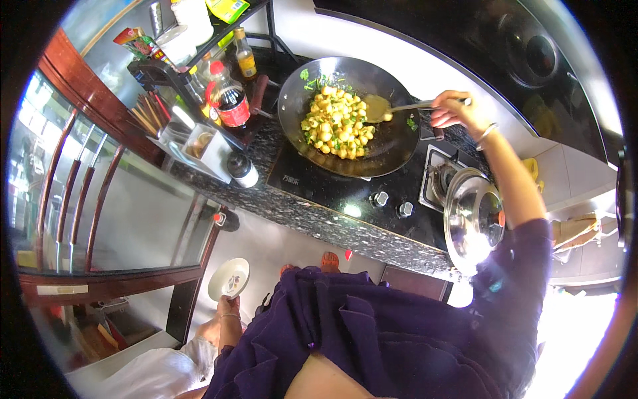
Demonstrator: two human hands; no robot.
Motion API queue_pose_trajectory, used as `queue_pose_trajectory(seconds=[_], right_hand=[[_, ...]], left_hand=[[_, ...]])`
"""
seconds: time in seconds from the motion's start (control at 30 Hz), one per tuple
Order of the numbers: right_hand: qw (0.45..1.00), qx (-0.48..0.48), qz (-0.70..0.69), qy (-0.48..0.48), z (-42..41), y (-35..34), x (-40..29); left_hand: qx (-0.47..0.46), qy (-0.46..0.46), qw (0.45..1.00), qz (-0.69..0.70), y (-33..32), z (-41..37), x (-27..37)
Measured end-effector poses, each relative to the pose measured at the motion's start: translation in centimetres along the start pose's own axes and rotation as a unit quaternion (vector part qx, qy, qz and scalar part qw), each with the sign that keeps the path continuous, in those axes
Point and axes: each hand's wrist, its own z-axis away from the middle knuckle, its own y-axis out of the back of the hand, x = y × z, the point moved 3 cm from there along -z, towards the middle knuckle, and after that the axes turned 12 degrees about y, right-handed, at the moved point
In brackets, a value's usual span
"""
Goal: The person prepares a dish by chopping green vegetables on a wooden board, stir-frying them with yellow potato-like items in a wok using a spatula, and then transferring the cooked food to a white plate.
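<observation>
My right hand [456, 110] grips the handle of a metal spatula [377, 108] over the far right rim of a wok. The spatula's blade lies against the right side of a heap of small pale-yellow potato-like pieces with chopped green herbs [339, 122]. This food sits in the dark wok [394, 154], which stands on the black gas hob [319, 179]. Low on the left, my left hand [228, 305] holds a pale bowl [219, 279] by its edge, tilted, with a leaf-like pattern inside. The bowl is away from the counter, above the floor.
A glass lid [461, 214] leans beside the right burner [441, 174]. Left of the wok stand a red-capped sauce bottle [233, 107], a black-capped jar [242, 169] and a utensil holder [209, 154]. Another person in white clothing [149, 371] is at lower left, near a glass-fronted cabinet [144, 214].
</observation>
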Motion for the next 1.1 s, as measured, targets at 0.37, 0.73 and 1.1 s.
queue_pose_trajectory(seconds=[0.37, 0.73, 1.1], right_hand=[[0.882, -0.22, 0.304, 0.285, -4.4, -5.2, -8.3], [0.692, -0.379, 0.467, 0.4, -0.3, -14.8, -6.4], [0.729, -0.215, 0.485, 0.433, -0.9, -13.8, -2.8]], left_hand=[[0.021, -0.003, 1.0, 0.004, 4.1, -0.2, 0.0], [0.02, -0.019, 0.999, 0.027, 2.1, 0.9, -1.8], [0.0, -0.035, 0.999, 0.017, -0.5, 1.5, 0.8]])
